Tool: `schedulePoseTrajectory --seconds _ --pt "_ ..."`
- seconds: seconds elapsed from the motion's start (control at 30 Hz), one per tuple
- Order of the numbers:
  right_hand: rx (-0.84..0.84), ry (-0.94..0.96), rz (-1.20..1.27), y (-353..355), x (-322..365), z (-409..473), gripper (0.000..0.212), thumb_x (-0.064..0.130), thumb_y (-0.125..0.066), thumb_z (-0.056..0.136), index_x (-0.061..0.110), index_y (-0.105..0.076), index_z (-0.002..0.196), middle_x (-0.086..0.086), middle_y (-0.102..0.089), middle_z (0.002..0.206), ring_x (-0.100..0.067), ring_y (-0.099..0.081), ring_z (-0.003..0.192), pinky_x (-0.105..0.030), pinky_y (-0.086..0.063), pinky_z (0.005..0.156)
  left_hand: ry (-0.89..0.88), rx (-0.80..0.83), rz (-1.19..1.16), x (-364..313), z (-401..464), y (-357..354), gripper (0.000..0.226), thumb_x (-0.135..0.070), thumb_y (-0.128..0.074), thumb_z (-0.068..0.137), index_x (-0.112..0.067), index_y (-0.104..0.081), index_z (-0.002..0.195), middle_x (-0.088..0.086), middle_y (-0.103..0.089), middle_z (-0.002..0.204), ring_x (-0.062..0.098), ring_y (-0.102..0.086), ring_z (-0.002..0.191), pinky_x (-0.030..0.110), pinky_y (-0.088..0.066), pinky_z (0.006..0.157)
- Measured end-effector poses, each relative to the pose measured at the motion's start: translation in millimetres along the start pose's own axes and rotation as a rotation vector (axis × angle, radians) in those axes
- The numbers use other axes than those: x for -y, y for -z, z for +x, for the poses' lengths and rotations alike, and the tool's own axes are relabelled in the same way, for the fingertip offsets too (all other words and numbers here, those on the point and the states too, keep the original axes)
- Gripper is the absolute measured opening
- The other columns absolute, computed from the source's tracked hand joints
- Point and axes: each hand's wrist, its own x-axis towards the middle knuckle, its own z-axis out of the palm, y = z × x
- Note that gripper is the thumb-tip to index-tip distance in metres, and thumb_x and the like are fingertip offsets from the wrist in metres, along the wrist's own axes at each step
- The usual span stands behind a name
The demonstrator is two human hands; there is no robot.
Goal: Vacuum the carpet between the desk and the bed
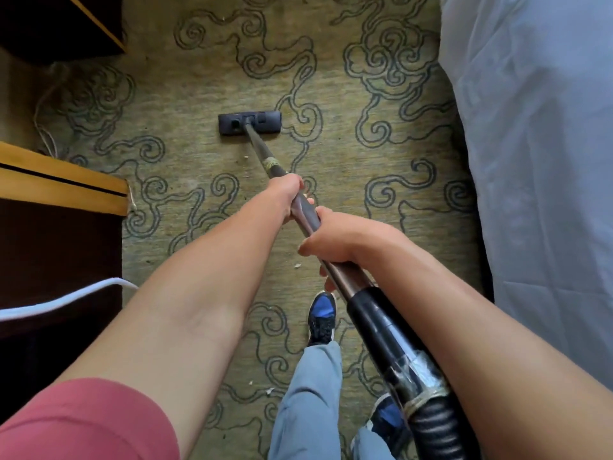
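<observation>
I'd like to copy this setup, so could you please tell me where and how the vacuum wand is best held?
Grip the vacuum wand on its upper, near stretch, coming from above. It slants up from the floor head, so two spaced hands steer it: left hand farther down, right hand just ahead of the black cuff, fingers wrapped round.

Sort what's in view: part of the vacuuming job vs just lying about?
Job:
- vacuum wand, gripped by left hand and right hand
- floor head
- hose
- carpet
- crumbs

Lying about:
- white cable
- thin cord by desk
- bed
</observation>
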Motion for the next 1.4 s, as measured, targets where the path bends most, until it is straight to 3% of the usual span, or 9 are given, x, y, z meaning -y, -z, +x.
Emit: schedulePoseTrajectory --seconds 0.13,0.27,0.33,0.47,0.57,0.67,0.8,1.0,1.4 --pt "-0.009 0.015 -0.001 18 49 44 0.056 0.014 -0.057 0.1 0.013 -0.027 0.146 -0.026 -0.062 0.104 -0.043 -0.076 0.076 -0.058 -0.063 0.065 -0.02 -0.003 0.042 -52 42 20 0.03 -0.012 -0.054 0.093 -0.004 -0.053 0.122 0.009 -0.059 0.078 0.02 -0.064 0.059 0.032 -0.054 0.055" --pt "-0.026 0.031 -0.042 37 92 82 0.061 0.014 -0.055 0.1 0.013 -0.023 0.151 -0.027 -0.066 0.102 -0.044 -0.076 0.078 -0.06 -0.063 0.072 -0.017 -0.004 0.058 -101 70 36 0.012 -0.016 -0.053 0.097 -0.004 -0.053 0.1 0.008 -0.061 0.08 0.02 -0.063 0.07 0.038 -0.058 0.084" --pt "-0.041 0.035 -0.065 41 104 95 0.065 0.015 -0.055 0.1 0.014 -0.02 0.154 -0.027 -0.066 0.105 -0.043 -0.076 0.078 -0.059 -0.063 0.072 -0.02 0.004 0.067 -115 77 40 0.013 -0.016 -0.051 0.098 -0.005 -0.05 0.092 0.008 -0.06 0.082 0.018 -0.063 0.07 0.034 -0.059 0.074" --pt "-0.073 0.023 -0.011 35 104 94 0.056 0.013 -0.058 0.096 0.019 -0.031 0.145 -0.022 -0.058 0.11 -0.04 -0.075 0.071 -0.05 -0.064 0.058 -0.024 -0.023 0.042 -112 77 44 0.022 -0.015 -0.054 0.096 -0.007 -0.051 0.116 0.008 -0.06 0.084 0.017 -0.064 0.065 0.029 -0.051 0.047" --pt "-0.113 0.073 -0.093 36 106 83 0.056 0.018 -0.059 0.09 0.013 -0.037 0.142 -0.018 -0.06 0.112 -0.038 -0.074 0.082 -0.051 -0.065 0.073 -0.021 0.003 0.013 -117 68 46 0.021 -0.014 -0.054 0.094 -0.007 -0.053 0.114 0.007 -0.061 0.082 0.018 -0.064 0.067 0.033 -0.052 0.058" --pt "-0.123 0.1 -0.152 42 116 62 0.05 0.017 -0.058 0.09 0.009 -0.044 0.137 -0.018 -0.065 0.109 -0.038 -0.073 0.086 -0.05 -0.063 0.081 -0.005 0.017 -0.003 -118 51 49 0.02 -0.016 -0.052 0.097 -0.006 -0.052 0.114 0.006 -0.065 0.097 0.021 -0.067 0.093 0.036 -0.055 0.086" --pt "-0.105 0.056 -0.339 28 108 10 0.069 0.017 -0.055 0.092 0.011 -0.027 0.155 -0.016 -0.06 0.121 -0.038 -0.069 0.1 -0.051 -0.06 0.09 0.067 0.045 -0.143 -86 19 51 0.018 -0.018 -0.056 0.088 -0.01 -0.053 0.103 -0.001 -0.066 0.106 0.012 -0.067 0.084 0.03 -0.05 0.062" --pt "-0.198 0.092 -0.484 1 47 -72 0.09 0.02 -0.054 0.089 0.022 -0.005 0.165 -0.013 -0.064 0.123 -0.034 -0.067 0.103 -0.044 -0.057 0.092 0.062 0.061 -0.255 -33 -54 31 0.013 -0.016 -0.056 0.085 -0.009 -0.047 0.08 0.006 -0.051 0.064 0.021 -0.052 0.051 0.031 -0.044 0.054" --pt "-0.206 0.067 -0.388 -94 -155 -187 0.085 0.018 -0.05 0.087 0.029 -0.012 0.163 -0.013 -0.068 0.115 -0.032 -0.074 0.087 -0.044 -0.063 0.08 0.108 0.078 -0.248 191 -171 -46 0.015 -0.01 -0.056 0.087 -0.004 -0.054 0.1 0.01 -0.057 0.072 0.023 -0.058 0.053 0.029 -0.048 0.047"
